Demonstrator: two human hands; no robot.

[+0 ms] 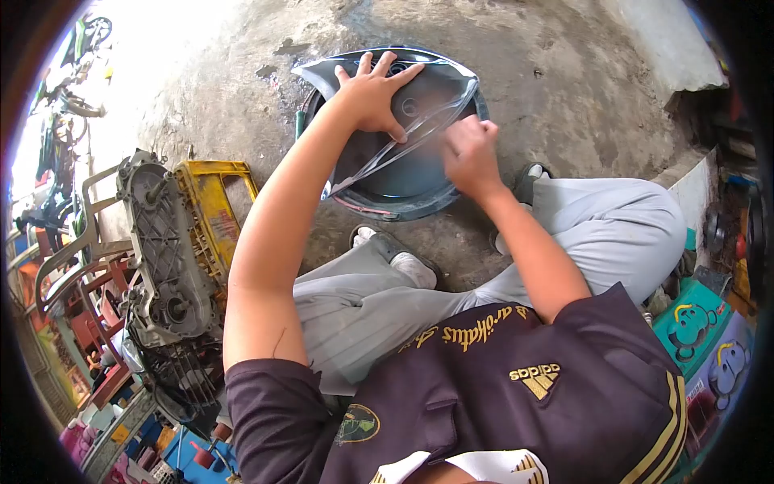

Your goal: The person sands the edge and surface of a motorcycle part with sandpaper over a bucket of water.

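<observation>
A triangular motorcycle headlight (431,89) with a hazy clear lens and silvery edges lies across a round black basin (419,211). My left hand (375,95) is open on top of it, fingers spread flat and thumb pointing toward the lower edge. Over the right side of the basin, close to the headlight's lower edge, my right hand (472,153) is closed in a fist and partly blurred. Whatever it holds, if anything, is hidden. The basin's inside looks dark, and I cannot make out its contents clearly.
On the left stand a metal engine case (157,242), a yellow crate (218,218) and a metal frame chair (89,210). My shoes (415,270) are just below the basin. Teal printed boxes (685,323) sit at right, near a concrete block (677,48).
</observation>
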